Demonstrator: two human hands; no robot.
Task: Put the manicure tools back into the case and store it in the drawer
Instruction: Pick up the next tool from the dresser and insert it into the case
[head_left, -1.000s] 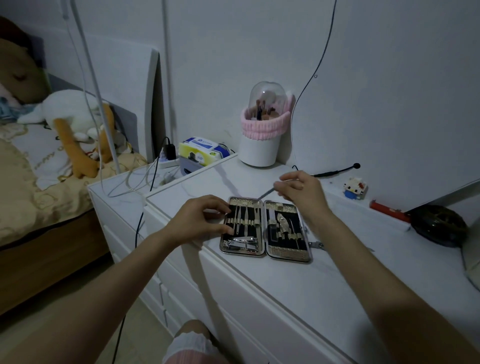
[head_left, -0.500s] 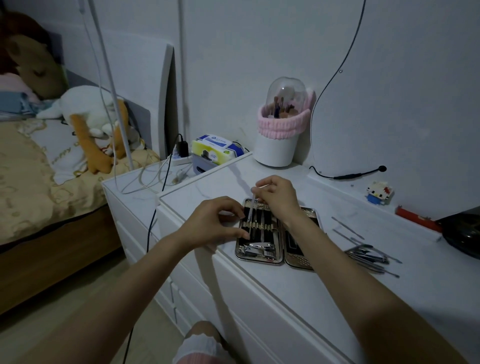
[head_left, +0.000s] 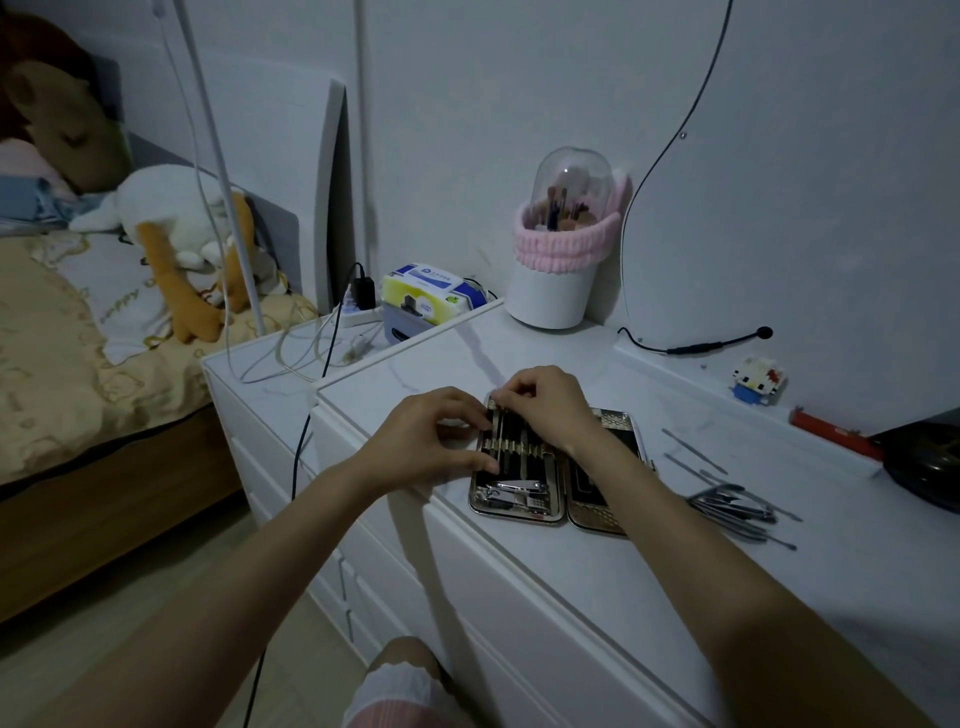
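Open manicure case (head_left: 519, 506) on dresser top (head_left: 597, 566): left hand (head_left: 434, 441) pinches its edge; right hand (head_left: 545, 405) pinches a slotted tool; loose tools (head_left: 737, 506) beside.

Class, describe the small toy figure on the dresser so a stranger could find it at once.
Start at the white dresser and follow the raised ledge along the wall to the right. The block-built cat figure stands there alone, left of a red tube: white head, red bow, blue base.

Open case (head_left: 519, 499) on dresser top (head_left: 597, 561), loose tools (head_left: 737, 506) to its right.
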